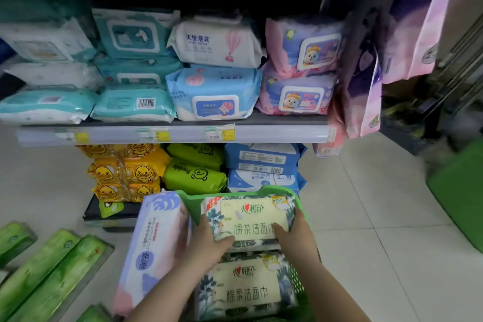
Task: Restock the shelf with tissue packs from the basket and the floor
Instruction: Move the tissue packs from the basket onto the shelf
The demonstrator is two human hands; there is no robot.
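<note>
While both hands reach down into the green basket point(192, 202), the left hand point(209, 243) and right hand point(295, 232) grip opposite ends of the top tissue pack point(251, 217), fingers curled round its edges. Lifting it level and clear of the rim should work best. More packs lie beneath and beside it.
</note>
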